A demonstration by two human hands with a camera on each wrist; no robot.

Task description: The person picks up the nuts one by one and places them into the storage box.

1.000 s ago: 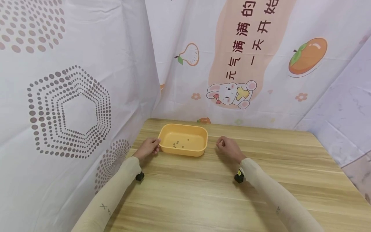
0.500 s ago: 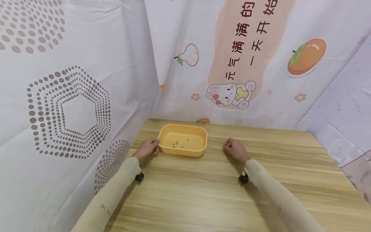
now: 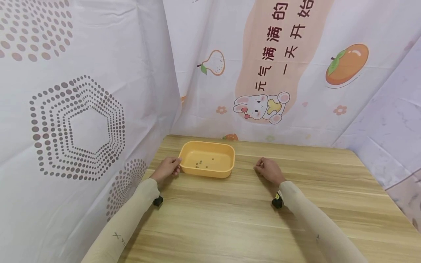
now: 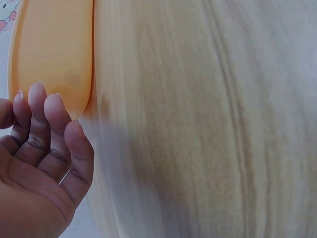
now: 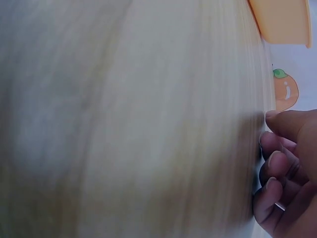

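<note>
A yellow-orange plastic tray (image 3: 227, 174) stands on the wooden table, near its back left part. Inside it lie several small dark bits (image 3: 201, 162), too small for me to tell their kind. At the tray's left end my left hand (image 3: 167, 168) pinches the rim; in the left wrist view its fingers (image 4: 57, 114) are bent against the outer wall, the thumb mostly cut off by the frame. Apart from the tray, on its right, my right hand (image 3: 270, 171) rests low at the table with loosely bent fingers (image 5: 276, 166). Nothing shows in its grasp.
The wood-grain table (image 3: 217, 219) reaches to a printed cloth (image 3: 204, 102) hanging behind it. Another patterned cloth (image 3: 138, 91) closes off the left side near my left arm. A pale marbled cloth (image 3: 391, 120) hangs at the right.
My right hand has moved a little to the right, away from the tray, mostly in the first half second. The left hand and the tray have stayed in place.
</note>
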